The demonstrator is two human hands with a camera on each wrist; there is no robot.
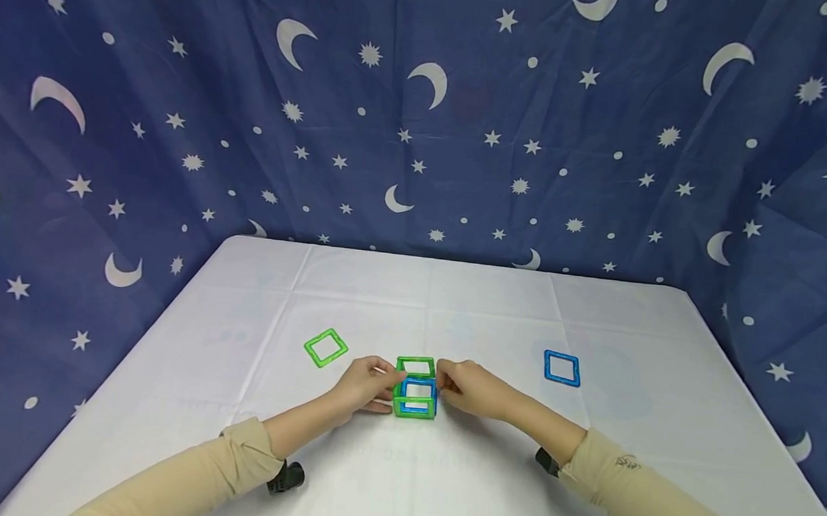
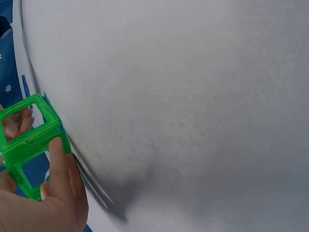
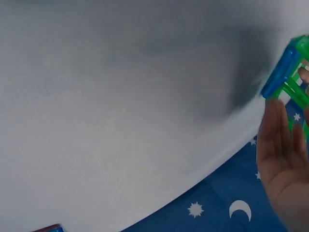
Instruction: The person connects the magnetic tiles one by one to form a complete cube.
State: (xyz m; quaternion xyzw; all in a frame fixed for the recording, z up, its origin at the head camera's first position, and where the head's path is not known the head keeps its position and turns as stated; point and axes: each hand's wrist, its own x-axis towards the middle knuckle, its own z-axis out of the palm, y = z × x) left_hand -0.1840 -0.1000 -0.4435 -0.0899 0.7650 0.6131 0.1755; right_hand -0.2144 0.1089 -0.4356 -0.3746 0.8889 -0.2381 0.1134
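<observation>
A small box of square magnetic tiles, with green and blue frames, stands mid-table between the two hands. My left hand holds its left side; in the left wrist view, the index finger lies along a green tile, the thumb round the other side. At the right side, my right hand has bent fingers against the box. The right wrist view shows its fingertips at the lower end of a blue tile, with green frames beyond. Part of the box is hidden behind the fingers.
A loose green square tile lies flat to the left, behind the left hand. Another loose tile, blue, lies at the right. The white-covered table ends at a blue moon-and-star curtain.
</observation>
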